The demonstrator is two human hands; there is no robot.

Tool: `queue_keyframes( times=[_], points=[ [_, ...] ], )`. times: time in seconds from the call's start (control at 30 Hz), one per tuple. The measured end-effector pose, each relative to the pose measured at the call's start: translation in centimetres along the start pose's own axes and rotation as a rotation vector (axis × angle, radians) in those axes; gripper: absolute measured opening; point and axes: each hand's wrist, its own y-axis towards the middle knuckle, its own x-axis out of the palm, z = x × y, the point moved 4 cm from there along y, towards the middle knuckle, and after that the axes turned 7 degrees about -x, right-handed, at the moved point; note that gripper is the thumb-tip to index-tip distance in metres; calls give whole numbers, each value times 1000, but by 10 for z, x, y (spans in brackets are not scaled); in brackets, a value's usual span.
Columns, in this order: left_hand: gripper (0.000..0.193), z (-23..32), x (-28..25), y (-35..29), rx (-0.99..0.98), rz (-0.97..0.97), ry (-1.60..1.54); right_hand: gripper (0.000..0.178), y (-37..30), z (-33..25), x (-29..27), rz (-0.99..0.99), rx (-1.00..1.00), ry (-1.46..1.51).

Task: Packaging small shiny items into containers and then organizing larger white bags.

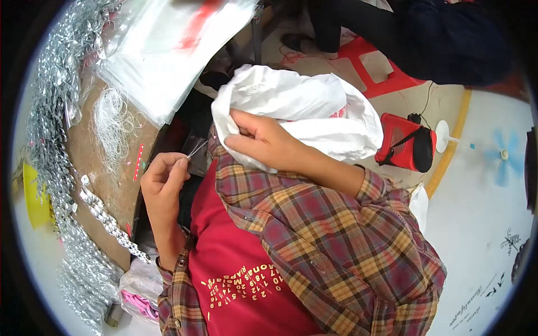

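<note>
My left hand [162,180] is pinched closed at the table's edge, with a short length of thin whitish string [196,149] sticking out past the fingertips. Over my lap lies a white woven-looking sack [314,89] with its mouth wide open. My right hand [266,143] grips the sack's near left rim, the thumb and fingers folded over the edge. Some red print shows on the inside of the sack. Its bottom is hidden from view.
On the brown table [89,162] lie a tangle of white string [112,126], a silver braided strand [109,224] and clear plastic bags [162,56]. Silver foil strands [47,134] heap along its left side. A red-and-black bag [406,143], a red stool [364,67] and another person's dark-clothed legs [358,22] are beyond.
</note>
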Motion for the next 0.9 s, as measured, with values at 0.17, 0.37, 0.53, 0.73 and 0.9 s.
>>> queue_keyframes(
  times=[0.17, 0.37, 0.53, 0.73, 0.9],
  points=[
    [10, -4, -7, 2, -24, 18, -17, 49, -30, 3, -29, -136, 62, -326],
    [10, -6, -1, 7, 5, -12, -36, 32, -65, 14, -75, 12, 44, -700],
    [10, -8, -7, 2, 9, 3, -31, 38, -111, 54, -231, 455, -2, -339],
    [10, -11, -9, -7, -3, 65, -43, 68, -218, 186, -346, 1019, 781, -707],
    [10, -15, 7, 10, -36, -54, -49, 51, -194, 361, -340, 1084, 499, 566]
  ],
)
